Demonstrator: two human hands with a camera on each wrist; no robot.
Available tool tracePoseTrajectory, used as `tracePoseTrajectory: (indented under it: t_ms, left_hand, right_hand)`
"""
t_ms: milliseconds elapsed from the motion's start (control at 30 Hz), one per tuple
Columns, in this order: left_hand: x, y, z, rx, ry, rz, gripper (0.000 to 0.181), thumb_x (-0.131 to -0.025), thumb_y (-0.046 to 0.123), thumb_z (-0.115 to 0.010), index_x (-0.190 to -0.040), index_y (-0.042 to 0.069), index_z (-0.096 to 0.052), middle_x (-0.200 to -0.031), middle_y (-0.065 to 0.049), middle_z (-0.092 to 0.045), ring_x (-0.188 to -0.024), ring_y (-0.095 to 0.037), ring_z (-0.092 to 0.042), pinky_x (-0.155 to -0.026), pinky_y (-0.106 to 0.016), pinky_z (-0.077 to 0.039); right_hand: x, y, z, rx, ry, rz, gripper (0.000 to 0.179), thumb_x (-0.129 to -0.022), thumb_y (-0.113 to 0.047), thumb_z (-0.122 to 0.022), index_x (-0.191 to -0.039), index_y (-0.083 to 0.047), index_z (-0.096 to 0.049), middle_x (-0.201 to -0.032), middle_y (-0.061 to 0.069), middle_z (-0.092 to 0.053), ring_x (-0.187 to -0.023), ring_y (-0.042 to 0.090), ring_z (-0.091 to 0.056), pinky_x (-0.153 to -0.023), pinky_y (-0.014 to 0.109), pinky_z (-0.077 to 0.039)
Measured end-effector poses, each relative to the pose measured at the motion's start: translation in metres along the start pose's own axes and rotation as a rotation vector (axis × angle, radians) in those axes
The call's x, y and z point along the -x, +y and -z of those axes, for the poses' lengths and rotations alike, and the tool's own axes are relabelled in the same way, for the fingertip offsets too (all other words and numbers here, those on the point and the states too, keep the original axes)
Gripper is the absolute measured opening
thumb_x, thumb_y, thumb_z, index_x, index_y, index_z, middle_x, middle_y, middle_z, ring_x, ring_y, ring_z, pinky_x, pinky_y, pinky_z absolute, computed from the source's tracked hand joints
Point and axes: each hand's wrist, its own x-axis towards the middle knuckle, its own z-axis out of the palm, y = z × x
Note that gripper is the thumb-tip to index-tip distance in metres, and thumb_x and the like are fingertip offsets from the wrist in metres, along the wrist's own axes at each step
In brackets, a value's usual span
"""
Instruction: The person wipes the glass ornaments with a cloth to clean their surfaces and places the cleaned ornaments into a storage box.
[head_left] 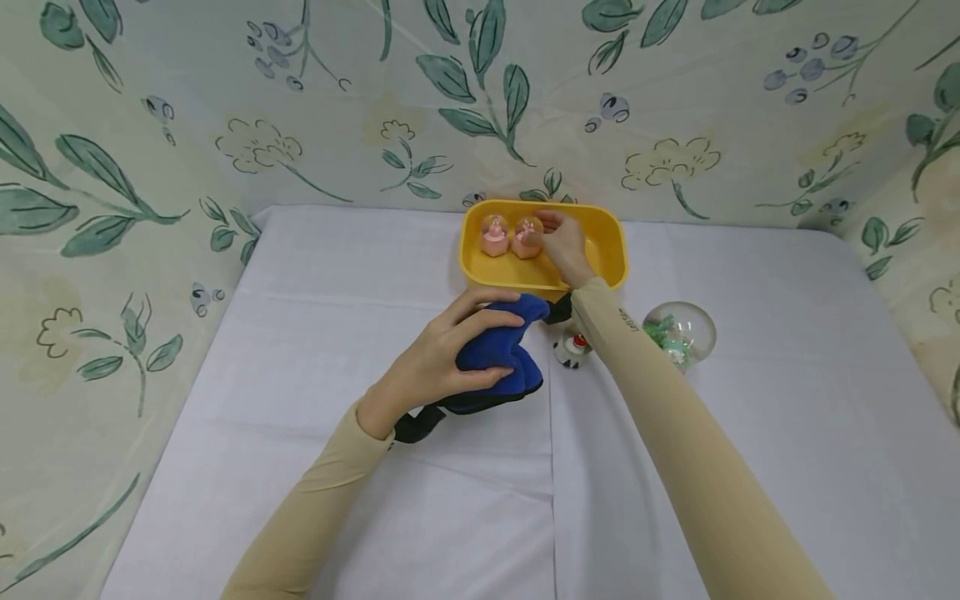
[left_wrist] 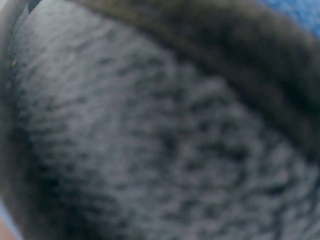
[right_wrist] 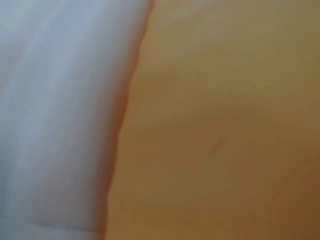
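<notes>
At upper centre of frame, your right hand (head_left: 566, 246) is pinching pink-based globe (head_left: 522, 242) inside yellow tray (head_left: 606, 246), likely needing light touch, clear of twin globe (head_left: 494, 237); mid-frame, your left hand (head_left: 429, 358) is gripping blue cloth (head_left: 491, 350).

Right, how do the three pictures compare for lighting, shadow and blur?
Head view: clearest, fairly even light, no strong glare, soft shadow left of the yellow tray; left wrist view: textured grey fabric, very close and blurred; right wrist view: everything out of focus, a yellow-tan surface too blurred to identify beside a hazy white area.
</notes>
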Motion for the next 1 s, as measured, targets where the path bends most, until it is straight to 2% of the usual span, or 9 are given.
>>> tracePoseTrajectory:
  t_ms: [300, 500, 767, 1000]
  left_hand:
    - [0.000, 0.000, -0.001, -0.001, -0.001, -0.004, 0.053, -0.076, 0.009, -0.079, -0.122, 0.006, -0.053, -0.138, -0.014, -0.040, -0.125, -0.028, -0.042, -0.102, -0.035, -0.041]
    - [0.000, -0.001, 0.000, -0.004, 0.002, 0.005, 0.053, -0.076, 0.009, -0.079, -0.122, 0.006, -0.053, -0.138, -0.014, -0.040, -0.125, -0.028, -0.041, -0.102, -0.036, -0.041]
    - [-0.001, 0.000, 0.001, -0.018, 0.011, 0.020, 0.053, -0.076, 0.009, -0.080, -0.123, 0.006, -0.054, -0.137, -0.014, -0.041, -0.124, -0.028, -0.043, -0.102, -0.036, -0.041]
    - [-0.001, 0.000, 0.000, -0.015, 0.018, 0.024, 0.053, -0.077, 0.009, -0.079, -0.123, 0.005, -0.054, -0.137, -0.014, -0.042, -0.124, -0.027, -0.043, -0.102, -0.036, -0.040]
  right_hand:
    - [0.006, -0.004, 0.005, -0.035, 0.034, 0.002, 0.048, -0.089, -0.010, -0.067, -0.134, -0.005, -0.051, -0.132, 0.009, -0.053, -0.118, 0.020, -0.050, -0.100, 0.022, -0.039]
    - [0.015, -0.014, 0.010, -0.099, 0.042, 0.073, 0.048, -0.090, -0.006, -0.065, -0.135, -0.003, -0.050, -0.134, 0.010, -0.053, -0.121, 0.020, -0.049, -0.101, 0.023, -0.039]
    - [0.035, -0.029, 0.020, -0.253, 0.031, 0.229, 0.046, -0.089, 0.002, -0.063, -0.132, 0.005, -0.048, -0.135, 0.020, -0.049, -0.123, 0.028, -0.048, -0.100, 0.025, -0.041]
    - [0.058, -0.037, 0.035, -0.366, 0.035, 0.278, 0.044, -0.087, 0.005, -0.063, -0.129, 0.005, -0.051, -0.129, 0.016, -0.054, -0.123, 0.030, -0.048, -0.098, 0.024, -0.043]
